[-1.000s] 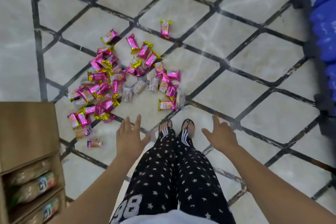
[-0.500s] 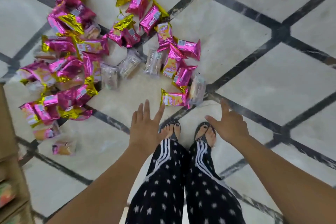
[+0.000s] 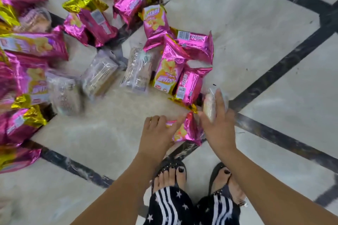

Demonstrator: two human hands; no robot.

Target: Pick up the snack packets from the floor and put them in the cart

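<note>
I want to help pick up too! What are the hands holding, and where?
The left hand grips a pink packet by its left end. The right hand grips a clear packet around its near end.

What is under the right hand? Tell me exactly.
A clear packet shows under the right hand, which curls over it. Its near part and the floor below are covered. The left hand grips a pink packet beside it.
</note>
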